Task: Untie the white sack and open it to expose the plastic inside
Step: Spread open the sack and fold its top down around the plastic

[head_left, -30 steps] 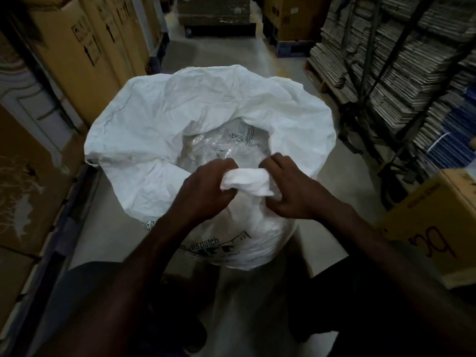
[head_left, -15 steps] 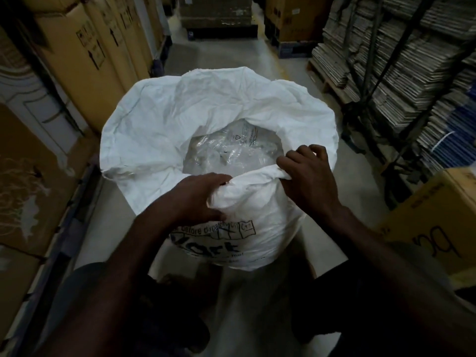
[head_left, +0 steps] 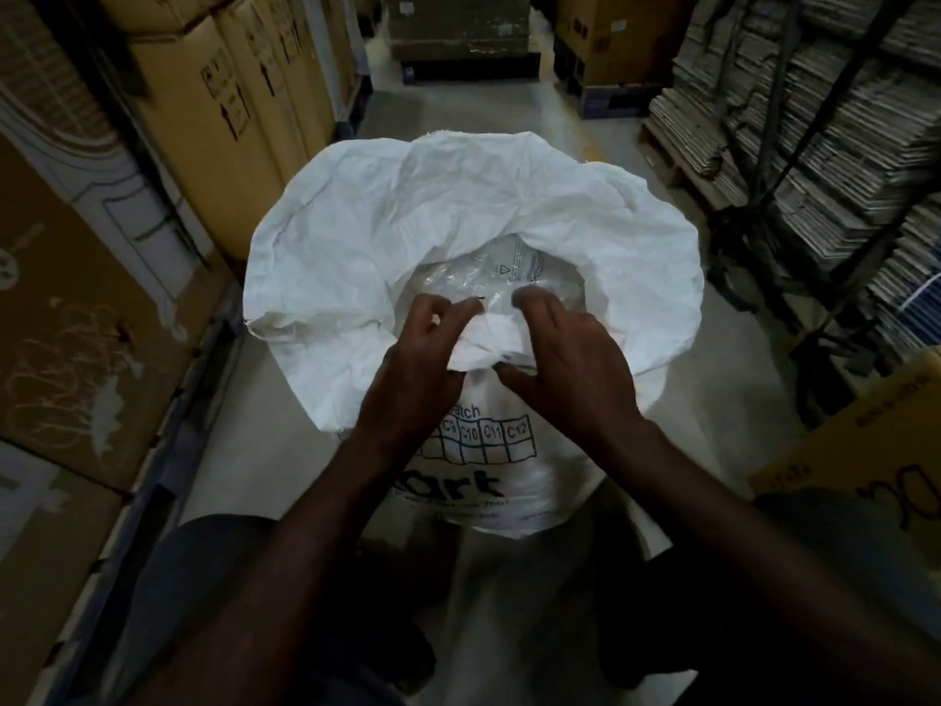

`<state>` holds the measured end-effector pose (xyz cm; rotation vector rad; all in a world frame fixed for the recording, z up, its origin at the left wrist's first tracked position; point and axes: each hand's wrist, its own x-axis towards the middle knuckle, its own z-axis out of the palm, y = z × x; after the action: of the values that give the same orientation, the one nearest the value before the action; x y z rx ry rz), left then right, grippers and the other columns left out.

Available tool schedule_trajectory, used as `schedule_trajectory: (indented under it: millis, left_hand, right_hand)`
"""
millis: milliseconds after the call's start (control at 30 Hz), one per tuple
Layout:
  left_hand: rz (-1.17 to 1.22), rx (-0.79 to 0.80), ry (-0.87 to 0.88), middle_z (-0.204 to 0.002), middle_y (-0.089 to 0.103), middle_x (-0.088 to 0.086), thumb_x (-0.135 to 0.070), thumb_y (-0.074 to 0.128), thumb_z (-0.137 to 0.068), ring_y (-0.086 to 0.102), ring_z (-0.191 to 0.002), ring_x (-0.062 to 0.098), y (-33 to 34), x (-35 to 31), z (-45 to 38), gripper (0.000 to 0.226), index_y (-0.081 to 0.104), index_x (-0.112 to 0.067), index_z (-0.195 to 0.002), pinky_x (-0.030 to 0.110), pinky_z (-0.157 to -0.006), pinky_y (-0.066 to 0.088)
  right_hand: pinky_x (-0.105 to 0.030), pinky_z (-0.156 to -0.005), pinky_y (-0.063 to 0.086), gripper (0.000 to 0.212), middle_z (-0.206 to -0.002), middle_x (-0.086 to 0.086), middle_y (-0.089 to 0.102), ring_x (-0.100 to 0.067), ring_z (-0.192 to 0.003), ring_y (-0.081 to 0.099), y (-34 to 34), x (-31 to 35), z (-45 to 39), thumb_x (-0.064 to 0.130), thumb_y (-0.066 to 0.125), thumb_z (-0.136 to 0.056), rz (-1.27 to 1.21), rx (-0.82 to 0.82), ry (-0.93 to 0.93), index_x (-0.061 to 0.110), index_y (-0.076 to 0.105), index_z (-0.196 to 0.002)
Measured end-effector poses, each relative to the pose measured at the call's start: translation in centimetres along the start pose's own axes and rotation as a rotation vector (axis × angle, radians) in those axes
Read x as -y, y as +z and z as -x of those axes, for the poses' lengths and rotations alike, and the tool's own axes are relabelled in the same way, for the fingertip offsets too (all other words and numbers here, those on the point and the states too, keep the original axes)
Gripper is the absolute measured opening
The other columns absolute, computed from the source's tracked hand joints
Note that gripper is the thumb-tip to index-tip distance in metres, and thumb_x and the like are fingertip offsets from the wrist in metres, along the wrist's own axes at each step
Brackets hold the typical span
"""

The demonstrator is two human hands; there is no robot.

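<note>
A white woven sack (head_left: pixel 356 236) with black print stands on the floor between my knees, its mouth spread wide. Clear plastic (head_left: pixel 501 277) shows inside the opening. The near rim (head_left: pixel 491 343) is bunched into a fold between my hands. My left hand (head_left: pixel 417 369) holds that fold from the left with curled fingers. My right hand (head_left: pixel 565 359) lies over the fold from the right, fingers stretched toward the plastic and thumb spread below the fabric. The fingertips of both hands are blurred.
Tall cardboard boxes (head_left: pixel 214 119) line the left of the narrow aisle. Stacks of flattened cardboard (head_left: pixel 825 124) fill racks on the right, and a yellow-brown box (head_left: pixel 876 440) sits near my right arm. More boxes on a pallet (head_left: pixel 458 28) close off the far end.
The view has moved closer over the sack. My right hand has come back from the right rim to the bunched fold beside my left hand, and both hands reach further over the rim.
</note>
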<state>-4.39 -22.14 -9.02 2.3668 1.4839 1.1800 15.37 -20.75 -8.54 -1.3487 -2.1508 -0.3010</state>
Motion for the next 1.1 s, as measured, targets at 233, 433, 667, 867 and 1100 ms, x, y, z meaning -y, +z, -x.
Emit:
schedule_trajectory:
  millis: [233,433,667,867,1100]
  left_hand:
    - [-0.323,0.205,0.091,-0.115,0.054,-0.013,-0.032,0.077,-0.074,0.062,-0.096,0.022,-1.6,1.5,0.8,0.051,0.049,-0.030,-0.117,0.041,-0.080,0.051]
    - [-0.500,0.023,0.000,-0.090,0.067,-0.005,-0.033,0.083,-0.076,0.063,-0.093,0.029,-2.5,5.0,0.2,0.032,0.059,-0.026,-0.096,0.041,-0.077,0.046]
    - [-0.351,-0.119,-0.342,-0.072,0.062,0.001,-0.022,0.064,-0.093,0.064,-0.065,0.031,0.3,5.2,1.6,0.023,0.042,-0.023,-0.086,0.032,-0.057,0.030]
    - [0.044,0.528,-0.246,-0.134,0.060,0.004,-0.023,0.076,-0.077,0.059,-0.118,0.023,-1.9,5.1,0.5,0.035,0.049,-0.024,-0.099,0.042,-0.092,0.052]
    - [0.110,0.877,-0.341,-0.160,0.050,-0.024,-0.053,0.083,-0.086,0.052,-0.143,0.006,-4.2,6.1,0.8,0.018,0.075,-0.038,-0.090,0.039,-0.118,0.046]
  right_hand:
    - [-0.032,-0.046,0.042,0.047,-0.091,0.000,0.066,-0.035,-0.061,0.067,0.1,-1.9,0.3,0.050,0.076,-0.085,0.098,-0.059,0.098,0.025,0.053,-0.116]
    - [-0.028,-0.048,0.036,0.030,-0.097,0.003,0.062,-0.029,-0.063,0.065,0.5,-0.7,1.0,0.047,0.068,-0.090,0.035,0.005,0.034,0.028,0.051,-0.108]
    - [-0.028,-0.070,0.047,0.037,-0.150,0.003,0.056,-0.025,-0.109,0.068,0.5,0.3,1.6,0.051,0.072,-0.085,-0.126,0.272,-0.127,0.027,0.044,-0.091]
    - [-0.039,-0.063,0.053,0.044,-0.085,0.005,0.063,-0.015,-0.075,0.063,0.5,0.4,1.2,0.058,0.075,-0.087,-0.416,0.410,0.093,0.024,0.049,-0.080]
    - [-0.038,-0.088,0.056,0.107,-0.133,-0.004,0.068,-0.027,-0.120,0.063,1.7,0.9,2.4,0.061,0.088,-0.069,-0.212,0.709,0.111,0.031,0.031,-0.155]
